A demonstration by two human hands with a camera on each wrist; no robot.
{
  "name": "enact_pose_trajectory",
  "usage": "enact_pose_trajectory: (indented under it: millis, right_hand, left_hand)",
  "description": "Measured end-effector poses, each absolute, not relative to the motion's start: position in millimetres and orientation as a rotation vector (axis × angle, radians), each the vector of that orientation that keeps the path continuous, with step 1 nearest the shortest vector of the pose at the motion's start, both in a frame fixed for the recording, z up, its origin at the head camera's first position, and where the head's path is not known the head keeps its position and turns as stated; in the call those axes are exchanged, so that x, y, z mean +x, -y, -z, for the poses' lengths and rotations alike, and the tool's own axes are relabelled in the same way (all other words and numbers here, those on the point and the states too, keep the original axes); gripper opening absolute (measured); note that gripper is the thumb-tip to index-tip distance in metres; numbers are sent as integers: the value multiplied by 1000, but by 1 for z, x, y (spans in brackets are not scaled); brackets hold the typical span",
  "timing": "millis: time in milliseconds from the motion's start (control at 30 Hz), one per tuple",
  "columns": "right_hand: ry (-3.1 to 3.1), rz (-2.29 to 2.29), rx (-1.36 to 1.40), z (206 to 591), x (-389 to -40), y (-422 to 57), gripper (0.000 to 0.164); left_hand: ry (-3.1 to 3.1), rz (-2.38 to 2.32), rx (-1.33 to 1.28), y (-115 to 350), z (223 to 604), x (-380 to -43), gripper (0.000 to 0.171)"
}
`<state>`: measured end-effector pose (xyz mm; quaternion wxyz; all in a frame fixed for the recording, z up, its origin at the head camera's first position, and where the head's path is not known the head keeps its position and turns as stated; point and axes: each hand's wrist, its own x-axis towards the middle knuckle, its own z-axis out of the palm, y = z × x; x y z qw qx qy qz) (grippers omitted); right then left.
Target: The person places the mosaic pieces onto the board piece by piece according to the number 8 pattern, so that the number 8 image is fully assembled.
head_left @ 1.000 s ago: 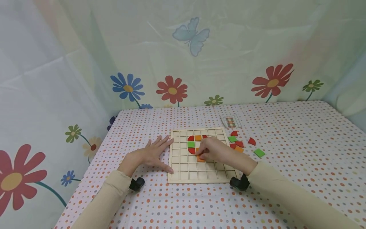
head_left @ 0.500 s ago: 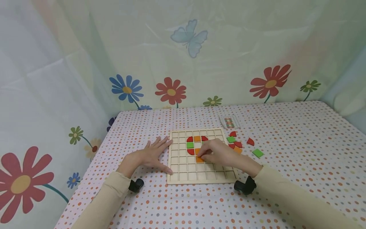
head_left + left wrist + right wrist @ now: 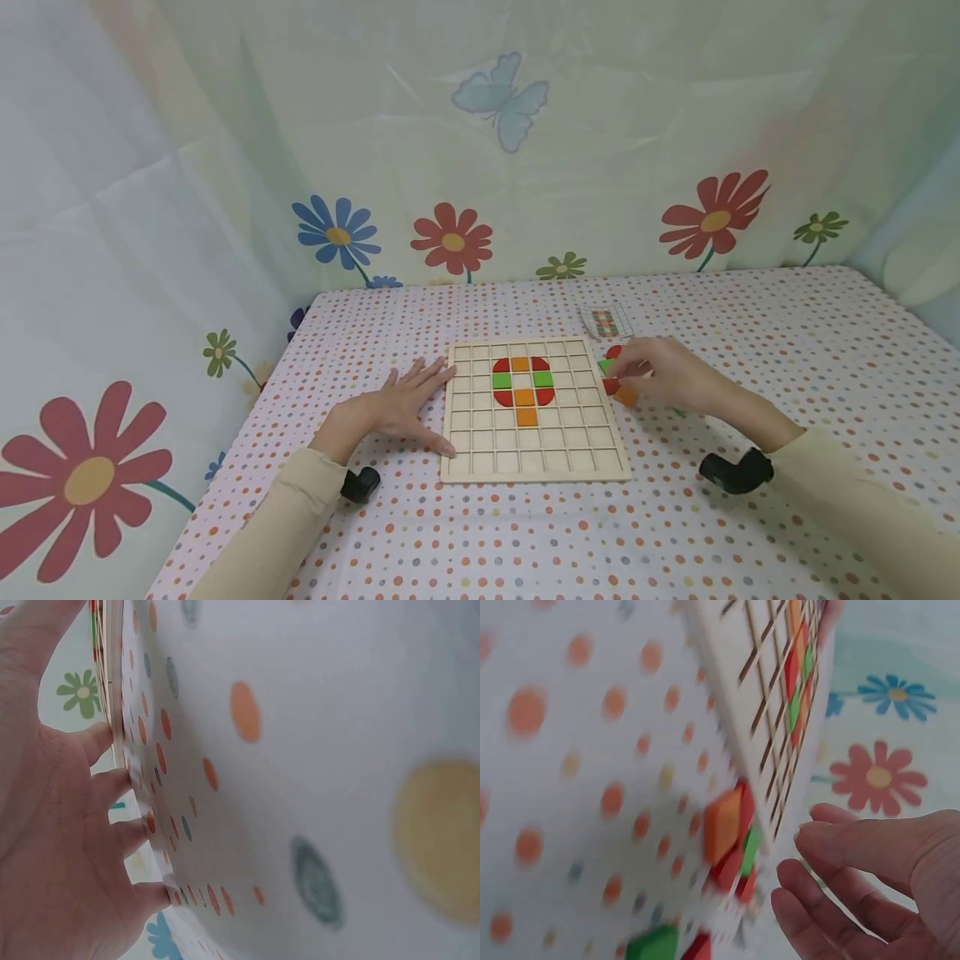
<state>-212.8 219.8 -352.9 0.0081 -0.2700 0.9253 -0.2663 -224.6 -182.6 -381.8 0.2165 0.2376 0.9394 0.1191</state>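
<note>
My left hand [image 3: 393, 408] lies with fingers spread at the left edge of a wooden grid board [image 3: 480, 442], its thumb and a fingertip touching the rim. On the board, red quarter-circle tiles [image 3: 545, 397] sit at the corners of a ring, with green square tiles [image 3: 542, 379] at its sides. An orange square tile [image 3: 527, 417] lies below the ring. Off the board's right edge, my right hand [image 3: 675, 379] hovers over loose tiles, fingers loosely bent. In the right wrist view nothing shows between its fingers; a loose orange tile [image 3: 722, 825] lies apart from them.
A small pattern card [image 3: 606, 320] lies behind the board at right. Loose red [image 3: 697, 947] and green tiles [image 3: 654, 943] lie on the dotted tablecloth [image 3: 495, 542], some partly hidden by the right hand. A flowered curtain [image 3: 615, 167] hangs behind the table.
My right hand has let go of the orange tile below the ring and moved right, off the board to the loose tiles. My left hand stays at the board's edge.
</note>
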Motion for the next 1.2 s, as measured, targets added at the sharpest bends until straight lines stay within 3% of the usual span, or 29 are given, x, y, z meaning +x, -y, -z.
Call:
enact_pose_trajectory:
  millis: [267, 1200]
  right_hand:
    - [-2923, 803, -731, 360, -222, -252, 14]
    - [-2805, 778, -476, 365, -235, -237, 22]
  left_hand:
    - [-2609, -312, 655, 179, 380, -225, 124]
    - [-2616, -327, 667, 180, 382, -226, 123]
